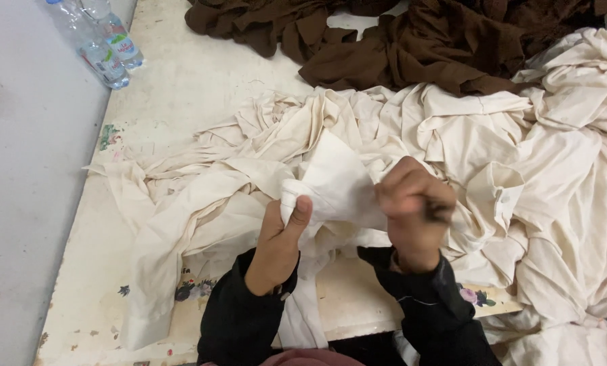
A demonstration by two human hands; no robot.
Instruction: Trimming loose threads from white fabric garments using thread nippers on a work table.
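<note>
- Cream cloth sits bunched between your hands near the surface's front edge.
- Left hand pinches it; right hand grips it, fist closed.
- Pulling hard could drag the cream pile off the edge.

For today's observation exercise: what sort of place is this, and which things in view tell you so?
Probably a garment or textile workroom: heaps of cream cloth and brown cloth cover a worn work table, and both hands grip a cream piece.

Both hands on cream cloth
</note>
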